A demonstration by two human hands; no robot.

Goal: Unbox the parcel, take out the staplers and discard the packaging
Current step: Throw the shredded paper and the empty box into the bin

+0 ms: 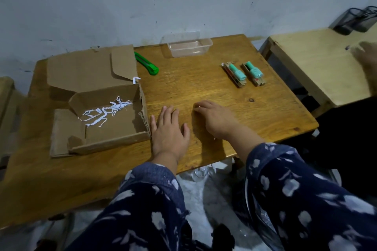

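Note:
An opened cardboard box (114, 132) lies on the left of the wooden table (204, 79), its lid flap folded back. White shredded paper strips (106, 111) lie inside it. Two teal staplers (234, 74) (254, 73) lie side by side at the table's right. My left hand (170, 130) rests flat on the table just right of the box, fingers straight. My right hand (214, 117) rests on the table beside it, fingers loosely curled, holding nothing.
A green utility knife (148, 64) lies behind the box. A clear plastic container (186, 46) stands at the table's back edge. A second, paler table (318, 63) stands to the right, with another person's hand (367, 55) and black mesh holders (355, 20) on it.

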